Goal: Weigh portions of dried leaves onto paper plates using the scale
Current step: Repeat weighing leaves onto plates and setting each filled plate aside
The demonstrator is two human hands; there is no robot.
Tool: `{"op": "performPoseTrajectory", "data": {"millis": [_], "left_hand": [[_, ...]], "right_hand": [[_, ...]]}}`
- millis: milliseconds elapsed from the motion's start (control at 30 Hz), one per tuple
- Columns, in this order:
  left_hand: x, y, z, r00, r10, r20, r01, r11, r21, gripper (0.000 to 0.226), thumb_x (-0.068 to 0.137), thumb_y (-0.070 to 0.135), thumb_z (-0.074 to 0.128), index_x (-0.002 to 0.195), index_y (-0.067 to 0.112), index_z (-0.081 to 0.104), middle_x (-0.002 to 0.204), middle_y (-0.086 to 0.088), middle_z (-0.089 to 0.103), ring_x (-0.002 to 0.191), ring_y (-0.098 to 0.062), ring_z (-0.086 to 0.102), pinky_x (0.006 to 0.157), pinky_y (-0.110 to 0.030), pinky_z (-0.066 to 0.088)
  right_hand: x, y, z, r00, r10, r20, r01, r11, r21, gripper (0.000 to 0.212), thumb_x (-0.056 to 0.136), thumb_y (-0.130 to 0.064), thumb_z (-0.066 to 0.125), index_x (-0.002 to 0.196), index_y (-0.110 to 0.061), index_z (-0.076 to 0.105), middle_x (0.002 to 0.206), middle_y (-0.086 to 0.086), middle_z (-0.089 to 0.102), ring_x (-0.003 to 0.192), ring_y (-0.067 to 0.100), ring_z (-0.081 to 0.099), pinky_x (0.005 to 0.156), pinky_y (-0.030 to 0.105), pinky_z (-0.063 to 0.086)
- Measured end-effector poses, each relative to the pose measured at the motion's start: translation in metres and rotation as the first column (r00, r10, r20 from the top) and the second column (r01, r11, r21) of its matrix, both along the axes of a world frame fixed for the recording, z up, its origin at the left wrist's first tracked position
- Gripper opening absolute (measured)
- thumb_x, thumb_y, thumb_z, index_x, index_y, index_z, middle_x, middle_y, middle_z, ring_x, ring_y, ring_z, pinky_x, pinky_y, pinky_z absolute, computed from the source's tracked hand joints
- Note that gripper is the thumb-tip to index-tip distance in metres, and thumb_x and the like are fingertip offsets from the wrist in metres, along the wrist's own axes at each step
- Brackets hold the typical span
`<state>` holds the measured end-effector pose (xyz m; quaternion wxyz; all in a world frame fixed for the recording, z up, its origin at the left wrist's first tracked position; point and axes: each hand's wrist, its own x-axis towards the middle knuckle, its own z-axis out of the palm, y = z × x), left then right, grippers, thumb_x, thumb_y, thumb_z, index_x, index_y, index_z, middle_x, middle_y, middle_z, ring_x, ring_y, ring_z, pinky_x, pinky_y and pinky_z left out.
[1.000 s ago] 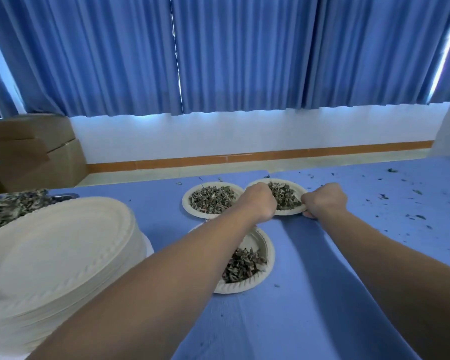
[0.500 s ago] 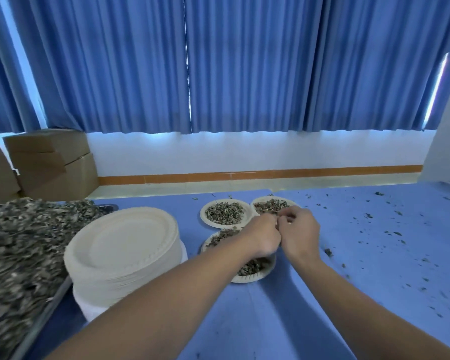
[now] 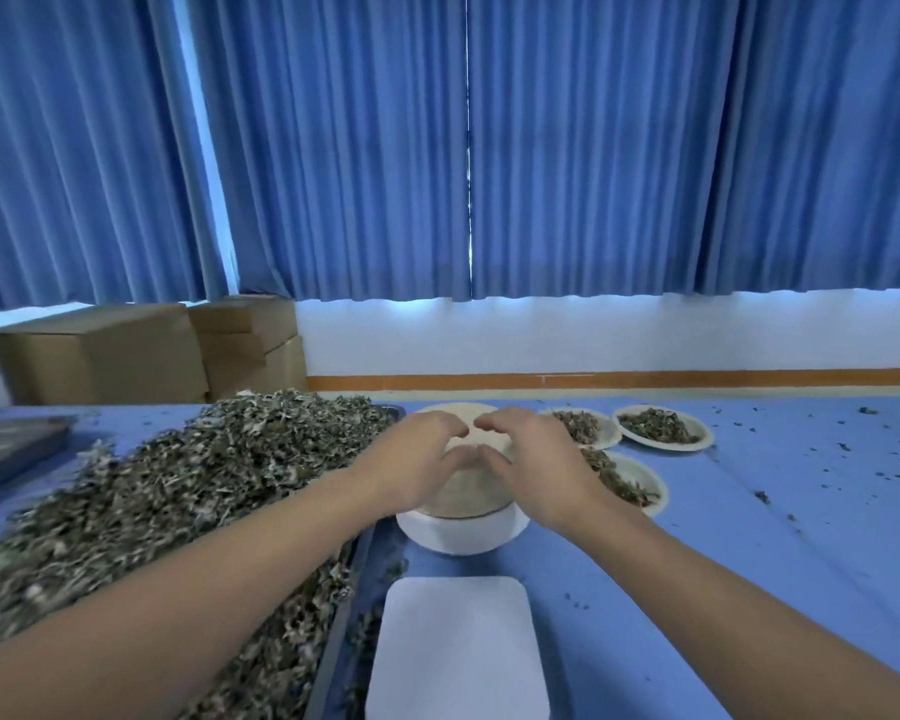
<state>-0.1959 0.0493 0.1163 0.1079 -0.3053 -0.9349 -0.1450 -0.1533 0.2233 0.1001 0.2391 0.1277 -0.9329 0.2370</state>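
Note:
A stack of empty paper plates stands mid-table on a white base. My left hand and my right hand lie over the top of the stack with fingers arched and thumbs nearly meeting. Neither hand grips anything that I can see. A big heap of dried leaves fills a metal tray on the left. The white flat scale lies near me with nothing on it. Three paper plates with leaf portions sit to the right of the stack.
Cardboard boxes stand behind the table at the left. A dark tray lies at the far left edge. Loose leaf bits are scattered over the blue tablecloth on the right.
Both hands have left the filled plates and moved left onto the stack of empty plates. The view has swung left, bringing the leaf heap and the scale into sight.

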Motion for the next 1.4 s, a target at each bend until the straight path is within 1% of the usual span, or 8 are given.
{"op": "performPoseTrajectory", "data": {"millis": [100, 167, 400, 700, 967, 1167, 1267, 1400], "left_hand": [[-0.001, -0.028, -0.006, 1.0, -0.006, 0.02, 0.006, 1.0, -0.027, 0.036, 0.105, 0.037, 0.047, 0.076, 0.026, 0.065, 0.072, 0.002, 0.062, 0.081, -0.026, 0.057, 0.076, -0.04, 0.048], [-0.003, -0.036, -0.01, 1.0, -0.031, 0.001, 0.031, 0.999, -0.013, 0.042, 0.106, 0.032, 0.047, 0.064, 0.03, 0.053, 0.06, 0.009, 0.05, 0.073, -0.023, 0.051, 0.072, -0.04, 0.045], [-0.007, -0.044, -0.015, 0.984, -0.18, -0.002, 0.18, 0.983, 0.045, 0.026, 0.103, 0.028, 0.054, 0.103, 0.021, 0.079, 0.094, 0.003, 0.076, 0.085, -0.017, 0.063, 0.08, -0.042, 0.05], [-0.01, -0.047, -0.013, 0.967, -0.251, -0.037, 0.249, 0.967, -0.057, 0.029, 0.106, 0.029, 0.049, 0.101, 0.02, 0.075, 0.095, 0.003, 0.074, 0.084, -0.018, 0.062, 0.079, -0.044, 0.05], [-0.006, -0.049, -0.019, 0.961, -0.264, -0.084, 0.262, 0.964, -0.044, 0.027, 0.106, 0.027, 0.046, 0.114, 0.023, 0.071, 0.109, 0.0, 0.073, 0.095, -0.021, 0.065, 0.079, -0.037, 0.052], [-0.009, -0.051, -0.02, 0.965, -0.251, -0.08, 0.244, 0.966, -0.079, 0.027, 0.105, 0.029, 0.049, 0.114, 0.017, 0.072, 0.106, -0.001, 0.073, 0.096, -0.022, 0.065, 0.082, -0.042, 0.052], [-0.012, -0.052, -0.019, 0.954, -0.291, -0.074, 0.289, 0.957, -0.03, 0.023, 0.103, 0.025, 0.054, 0.111, 0.017, 0.075, 0.101, 0.001, 0.075, 0.091, -0.019, 0.064, 0.081, -0.043, 0.051], [-0.022, -0.051, -0.016, 0.942, -0.33, -0.066, 0.33, 0.944, -0.006, 0.02, 0.101, 0.024, 0.059, 0.106, 0.019, 0.077, 0.096, 0.003, 0.077, 0.089, -0.02, 0.065, 0.086, -0.039, 0.048]], "right_hand": [[-0.006, -0.016, 0.0, 0.997, -0.007, 0.071, -0.005, 0.984, 0.179, 0.025, 0.102, -0.041, 0.057, 0.099, -0.028, 0.077, 0.101, -0.004, 0.076, 0.096, 0.021, 0.065, 0.085, 0.035, 0.046], [-0.008, -0.02, 0.0, 0.994, -0.024, 0.103, -0.006, 0.961, 0.276, 0.037, 0.103, -0.042, 0.054, 0.078, -0.021, 0.071, 0.079, 0.0, 0.071, 0.077, 0.022, 0.06, 0.071, 0.034, 0.038], [-0.007, -0.015, 0.016, 0.976, 0.09, 0.2, -0.155, 0.929, 0.335, 0.026, 0.102, -0.033, 0.059, 0.096, -0.018, 0.079, 0.092, 0.003, 0.074, 0.089, 0.024, 0.064, 0.082, 0.047, 0.05], [-0.002, -0.027, 0.03, 0.981, 0.026, 0.193, -0.154, 0.71, 0.687, 0.033, 0.108, -0.034, 0.042, 0.099, -0.02, 0.071, 0.095, 0.002, 0.068, 0.09, 0.023, 0.06, 0.083, 0.043, 0.05], [-0.003, -0.032, 0.034, 0.983, 0.021, 0.184, -0.153, 0.658, 0.737, 0.031, 0.105, -0.029, 0.042, 0.105, -0.014, 0.069, 0.1, 0.004, 0.064, 0.092, 0.024, 0.059, 0.082, 0.041, 0.049], [-0.014, -0.02, 0.032, 0.982, 0.091, 0.165, -0.172, 0.79, 0.588, 0.023, 0.1, -0.024, 0.052, 0.088, -0.017, 0.071, 0.084, 0.0, 0.068, 0.083, 0.023, 0.058, 0.081, 0.046, 0.05], [-0.015, -0.017, 0.026, 0.955, 0.139, 0.261, -0.249, 0.853, 0.459, 0.023, 0.097, -0.044, 0.063, 0.096, -0.026, 0.076, 0.088, -0.003, 0.07, 0.085, 0.019, 0.062, 0.082, 0.044, 0.052], [-0.021, -0.013, 0.025, 0.954, 0.157, 0.255, -0.252, 0.88, 0.403, 0.017, 0.094, -0.036, 0.072, 0.107, -0.03, 0.08, 0.091, -0.008, 0.07, 0.09, 0.015, 0.06, 0.087, 0.042, 0.051]]}}
